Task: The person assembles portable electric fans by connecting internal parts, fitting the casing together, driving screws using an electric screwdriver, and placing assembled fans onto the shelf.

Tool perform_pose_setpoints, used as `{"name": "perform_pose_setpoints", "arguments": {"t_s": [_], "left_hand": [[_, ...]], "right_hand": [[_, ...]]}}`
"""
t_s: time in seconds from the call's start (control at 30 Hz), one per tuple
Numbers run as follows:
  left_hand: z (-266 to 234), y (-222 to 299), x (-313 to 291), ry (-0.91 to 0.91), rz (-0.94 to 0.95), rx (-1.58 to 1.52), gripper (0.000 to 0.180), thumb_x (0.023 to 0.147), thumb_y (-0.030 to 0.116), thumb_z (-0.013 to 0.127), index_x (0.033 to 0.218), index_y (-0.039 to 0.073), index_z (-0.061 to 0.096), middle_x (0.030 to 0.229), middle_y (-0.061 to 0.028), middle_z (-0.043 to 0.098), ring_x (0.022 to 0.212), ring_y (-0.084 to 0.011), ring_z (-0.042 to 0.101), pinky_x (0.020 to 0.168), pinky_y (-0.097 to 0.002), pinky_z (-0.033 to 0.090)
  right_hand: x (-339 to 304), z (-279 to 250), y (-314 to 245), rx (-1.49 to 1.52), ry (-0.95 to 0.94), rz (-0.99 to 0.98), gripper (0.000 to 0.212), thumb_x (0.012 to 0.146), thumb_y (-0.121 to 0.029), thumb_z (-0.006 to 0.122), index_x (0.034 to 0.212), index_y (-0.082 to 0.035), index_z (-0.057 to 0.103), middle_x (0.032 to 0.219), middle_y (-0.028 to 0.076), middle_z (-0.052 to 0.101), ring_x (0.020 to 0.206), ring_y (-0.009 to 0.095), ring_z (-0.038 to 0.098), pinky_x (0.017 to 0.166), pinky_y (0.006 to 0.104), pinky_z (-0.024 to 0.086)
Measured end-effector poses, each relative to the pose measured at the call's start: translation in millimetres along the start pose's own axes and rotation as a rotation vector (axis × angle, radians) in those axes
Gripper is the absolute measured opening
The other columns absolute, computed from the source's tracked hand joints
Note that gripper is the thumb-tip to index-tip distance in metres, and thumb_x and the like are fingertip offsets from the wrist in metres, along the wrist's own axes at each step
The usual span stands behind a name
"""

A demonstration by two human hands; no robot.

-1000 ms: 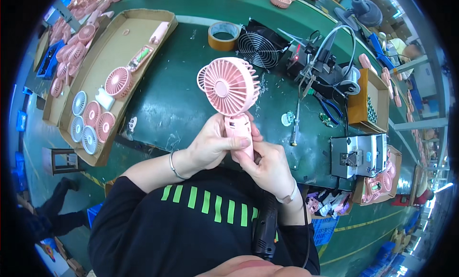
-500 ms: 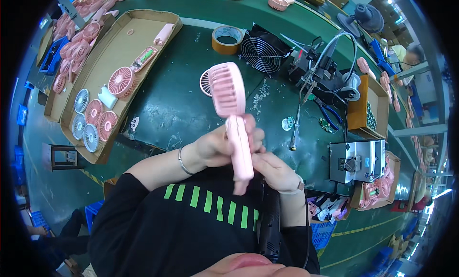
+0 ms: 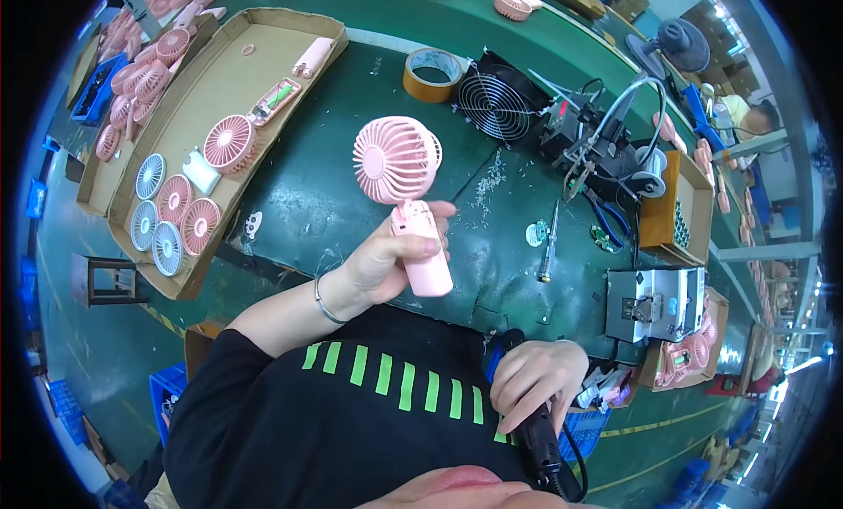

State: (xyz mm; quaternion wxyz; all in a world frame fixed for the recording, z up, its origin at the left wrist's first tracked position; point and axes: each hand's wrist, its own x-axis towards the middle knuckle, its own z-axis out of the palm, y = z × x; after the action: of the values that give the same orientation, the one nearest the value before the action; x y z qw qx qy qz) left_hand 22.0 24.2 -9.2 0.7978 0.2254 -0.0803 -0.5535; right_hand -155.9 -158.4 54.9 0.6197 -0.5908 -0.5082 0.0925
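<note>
A pink handheld fan [image 3: 399,159] stands upright in my left hand [image 3: 386,254]. My fingers and thumb wrap around its handle, and its round grilled head tilts to the left. Against my chest on the right, my right hand [image 3: 537,377] is closed around a black corded electric screwdriver [image 3: 537,443]. Its cord loops down beside my sleeve, and a bit of blue shows near its upper end. On the green bench right of the fan lie a screwdriver [image 3: 550,250] with a clear handle and a small round green part [image 3: 536,233].
At left, a cardboard tray [image 3: 272,35] holds fan grilles, a fan head and handle parts. Behind stand a tape roll [image 3: 433,74] and a black fan [image 3: 496,105]. To the right are a soldering rig [image 3: 584,131], blue pliers [image 3: 608,223], an orange box [image 3: 660,202] and a grey metal box [image 3: 657,304].
My right hand has left the fan and moved down right onto the electric screwdriver. The fan, held by my left hand alone, has turned and shifted slightly left.
</note>
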Motion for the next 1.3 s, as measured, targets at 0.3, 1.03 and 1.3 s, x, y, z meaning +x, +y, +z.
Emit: {"name": "perform_pose_setpoints", "arguments": {"t_s": [0.3, 1.03, 1.3], "left_hand": [[12.0, -3.9, -10.8, -0.114, 0.165, 0.33, 0.047, 0.086, 0.027, 0.072, 0.12, 0.002, 0.05, 0.111, -0.0106, 0.057, 0.107, -0.0235, 0.059, 0.094, -0.0403, 0.049], [5.3, -20.9, -15.8, -0.018, -0.095, 0.246, 0.037, 0.084, 0.0, 0.059, 0.12, -0.004, 0.05, 0.097, -0.0165, 0.069, 0.091, -0.0243, 0.069, 0.086, -0.0387, 0.055], [13.8, -22.3, -15.7, -0.008, -0.072, 0.353, 0.038, 0.083, 0.002, 0.063, 0.119, -0.006, 0.055, 0.086, -0.0087, 0.066, 0.076, -0.0155, 0.066, 0.072, -0.0293, 0.054]], "right_hand": [[6.0, 32.9, 8.5, -0.125, 1.155, -0.095, 0.036, 0.084, -0.033, 0.067, 0.079, 0.003, 0.062, 0.061, 0.018, 0.06, 0.051, 0.027, 0.06, 0.049, 0.0336, 0.05], [77.9, 26.8, 19.0, -0.506, 1.399, -0.503, 0.077, 0.084, -0.074, 0.047, 0.108, -0.001, 0.044, 0.069, 0.015, 0.057, 0.052, 0.028, 0.056, 0.05, 0.0376, 0.045], [78.0, 31.4, 25.6, -0.476, 1.37, -0.497, 0.072, 0.086, -0.07, 0.049, 0.105, -0.001, 0.047, 0.07, 0.017, 0.059, 0.057, 0.031, 0.06, 0.057, 0.0422, 0.047]]}}
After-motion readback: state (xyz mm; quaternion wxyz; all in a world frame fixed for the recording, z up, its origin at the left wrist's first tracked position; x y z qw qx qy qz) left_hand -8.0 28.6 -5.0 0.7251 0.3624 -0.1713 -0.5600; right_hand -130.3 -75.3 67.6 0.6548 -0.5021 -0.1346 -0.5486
